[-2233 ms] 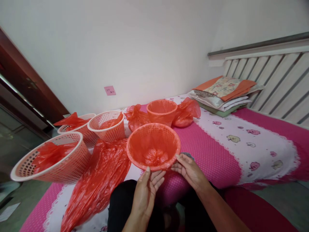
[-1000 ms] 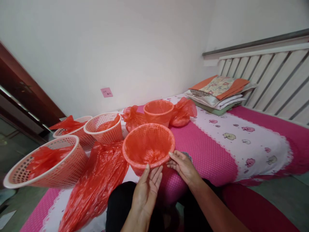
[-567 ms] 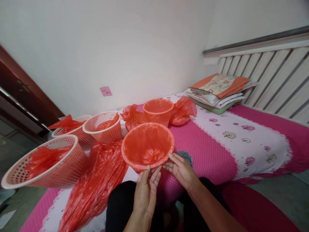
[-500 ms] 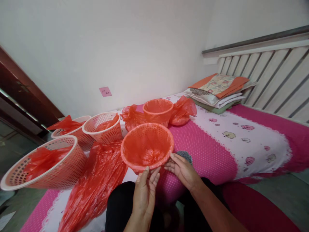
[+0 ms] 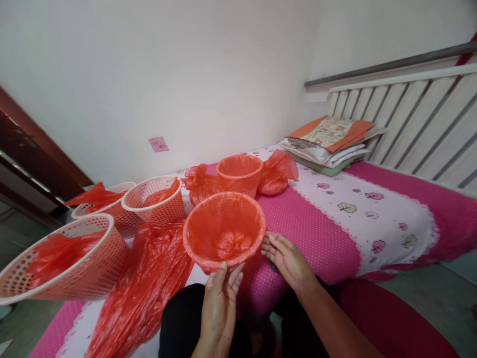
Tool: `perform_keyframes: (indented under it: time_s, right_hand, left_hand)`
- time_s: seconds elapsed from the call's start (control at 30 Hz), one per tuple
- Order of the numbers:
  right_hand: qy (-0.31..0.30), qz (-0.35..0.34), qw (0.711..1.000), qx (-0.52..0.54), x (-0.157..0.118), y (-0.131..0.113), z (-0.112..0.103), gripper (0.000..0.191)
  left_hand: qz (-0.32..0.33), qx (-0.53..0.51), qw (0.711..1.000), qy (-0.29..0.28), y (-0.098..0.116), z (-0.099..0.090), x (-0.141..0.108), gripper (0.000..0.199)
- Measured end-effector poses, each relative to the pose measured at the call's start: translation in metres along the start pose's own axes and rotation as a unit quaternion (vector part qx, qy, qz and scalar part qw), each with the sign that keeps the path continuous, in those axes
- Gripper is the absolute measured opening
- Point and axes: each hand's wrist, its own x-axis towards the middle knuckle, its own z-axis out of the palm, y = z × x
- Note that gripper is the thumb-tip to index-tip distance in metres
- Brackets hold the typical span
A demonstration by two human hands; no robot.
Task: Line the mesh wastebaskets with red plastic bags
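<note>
A plastic basket [image 5: 225, 203], lined with a thin red plastic bag [image 5: 233, 241] folded over its rim, is in front of me, tilted slightly towards me. My left hand [image 5: 222, 293] grips the near side of the rim, thumb on top and fingers beneath. At the right side of the rim, my right hand [image 5: 285, 256] has its thumb and fingertips closed on the bag's edge. A loose pile of red plastic bags [image 5: 145, 283] lies on the bed left of the basket. The basket's underside is hidden.
Several pink mesh baskets [image 5: 93, 278] with crumpled red bags inside stand to the left. Behind stands another lined basket [image 5: 240, 171] between bunched red bags [image 5: 279, 174]. Folded bedding [image 5: 335, 141] lies by the white radiator [image 5: 402, 119]. The bed [image 5: 309, 228] has a pink dotted cover.
My right hand has moved up along the right side of the rim. The basket has turned or tilted slightly; the view has shifted a little.
</note>
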Motion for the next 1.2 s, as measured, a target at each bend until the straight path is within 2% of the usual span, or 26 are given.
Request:
perform_keyframes:
  time_s: [0.23,0.37,0.47,0.63,0.87,1.1,1.2]
  right_hand:
    - [-0.019,0.039,0.998,0.040,-0.006,0.016,0.015,0.032]
    - [0.013,0.059,0.996,0.066,-0.013,0.026,0.019,0.033]
    - [0.030,0.066,0.996,0.050,-0.021,0.032,0.025,0.034]
    - [-0.006,0.056,0.998,0.008,-0.033,0.038,0.035,0.035]
    - [-0.009,0.039,0.999,-0.029,-0.032,0.048,0.026,0.039]
    - [-0.050,0.001,0.996,-0.079,-0.034,0.050,0.021,0.030]
    - [-0.012,-0.021,0.997,-0.077,-0.028,0.041,0.014,0.031]
  left_hand:
    - [-0.013,0.017,1.000,-0.013,0.001,-0.002,-0.001,0.018]
    - [-0.018,0.036,0.999,-0.009,0.000,-0.004,-0.001,0.026]
    - [-0.025,0.048,0.998,-0.023,0.001,-0.004,-0.001,0.029]
    - [-0.035,0.037,0.998,-0.042,0.000,-0.004,0.000,0.029]
    - [-0.027,-0.001,0.999,-0.019,0.000,0.003,-0.002,0.006]
    - [-0.022,-0.001,1.000,0.012,0.001,0.007,-0.003,0.010]
    - [-0.014,-0.013,1.000,0.019,0.000,0.006,-0.003,0.013]
